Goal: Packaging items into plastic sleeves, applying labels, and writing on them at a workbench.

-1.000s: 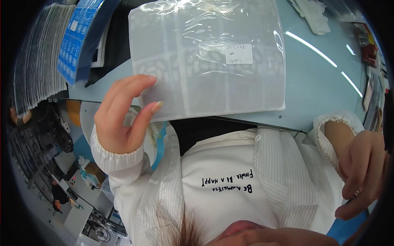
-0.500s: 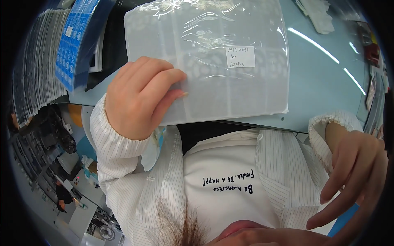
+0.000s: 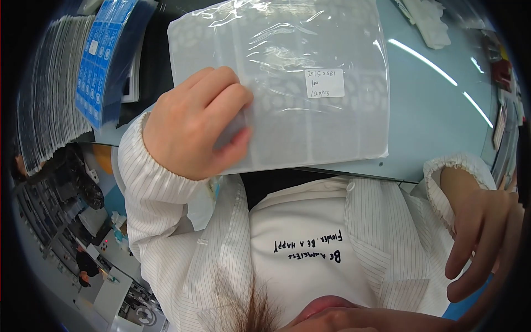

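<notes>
On the table in front of me lies a flat pack of whitish sheets (image 3: 315, 130), wrapped in glossy clear plastic. It carries a small white handwritten label (image 3: 324, 83). My left hand (image 3: 196, 124) rests on the left near part of the pack. Its fingers are bent, and the slightly blurred thumb stands apart from the forefinger. No separate thing shows between them. Away from the pack, my right hand (image 3: 481, 232) is raised at the right rim, its fingers loosely curved and apart. I see nothing in it.
Upright at the left is a tall row of thin plastic-covered sheets (image 3: 52, 83). Next to it leans a blue printed pack (image 3: 108, 61) in clear film. A crumpled white item (image 3: 434, 25) lies at the far right of the pale glass table (image 3: 437, 105).
My left thumb has opened away from the forefinger, and the hand has shifted slightly on the pack. My right hand has moved a little down and to the right. The pack has hardly moved.
</notes>
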The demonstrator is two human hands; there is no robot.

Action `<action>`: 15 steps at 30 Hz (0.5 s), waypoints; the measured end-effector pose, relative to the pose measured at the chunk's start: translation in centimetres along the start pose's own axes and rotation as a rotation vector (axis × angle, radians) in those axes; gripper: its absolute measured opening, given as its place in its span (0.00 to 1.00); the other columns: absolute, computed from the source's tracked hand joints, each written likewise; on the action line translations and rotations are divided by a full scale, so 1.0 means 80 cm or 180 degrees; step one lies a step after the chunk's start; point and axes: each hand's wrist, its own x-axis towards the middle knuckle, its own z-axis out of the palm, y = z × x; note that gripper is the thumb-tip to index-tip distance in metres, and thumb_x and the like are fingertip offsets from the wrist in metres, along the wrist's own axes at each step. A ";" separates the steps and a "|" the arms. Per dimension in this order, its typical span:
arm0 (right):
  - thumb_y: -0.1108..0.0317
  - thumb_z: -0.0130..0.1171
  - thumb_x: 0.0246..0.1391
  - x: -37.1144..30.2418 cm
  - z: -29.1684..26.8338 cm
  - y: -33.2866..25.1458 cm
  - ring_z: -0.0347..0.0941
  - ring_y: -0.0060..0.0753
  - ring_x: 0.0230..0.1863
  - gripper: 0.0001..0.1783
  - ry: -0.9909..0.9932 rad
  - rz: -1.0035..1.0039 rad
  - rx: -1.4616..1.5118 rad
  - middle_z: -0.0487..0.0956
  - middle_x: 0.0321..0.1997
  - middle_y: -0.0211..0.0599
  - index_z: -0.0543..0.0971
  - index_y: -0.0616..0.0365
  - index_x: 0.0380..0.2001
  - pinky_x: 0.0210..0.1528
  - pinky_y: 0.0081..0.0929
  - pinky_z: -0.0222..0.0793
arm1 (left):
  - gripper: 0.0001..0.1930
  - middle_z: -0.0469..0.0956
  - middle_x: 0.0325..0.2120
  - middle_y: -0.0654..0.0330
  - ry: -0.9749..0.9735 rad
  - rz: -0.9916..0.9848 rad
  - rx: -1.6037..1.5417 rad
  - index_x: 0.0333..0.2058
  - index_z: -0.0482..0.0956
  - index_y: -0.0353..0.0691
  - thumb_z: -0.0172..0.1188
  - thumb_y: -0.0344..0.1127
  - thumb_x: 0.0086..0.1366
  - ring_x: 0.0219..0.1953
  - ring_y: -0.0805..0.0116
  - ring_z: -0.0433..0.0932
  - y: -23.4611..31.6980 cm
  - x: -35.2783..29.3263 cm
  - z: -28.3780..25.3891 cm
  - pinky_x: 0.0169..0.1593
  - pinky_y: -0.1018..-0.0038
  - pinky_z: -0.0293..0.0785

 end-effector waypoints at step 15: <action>0.72 0.61 0.45 -0.011 -0.007 0.006 0.74 0.22 0.19 0.03 0.0152 -0.0300 -0.0354 0.79 0.24 0.35 0.80 0.59 0.23 0.21 0.14 0.69 | 0.15 0.66 0.20 0.59 -0.0409 -0.0117 -0.0560 0.22 0.67 0.40 0.66 0.31 0.38 0.21 0.62 0.70 -0.016 0.020 -0.003 0.25 0.73 0.68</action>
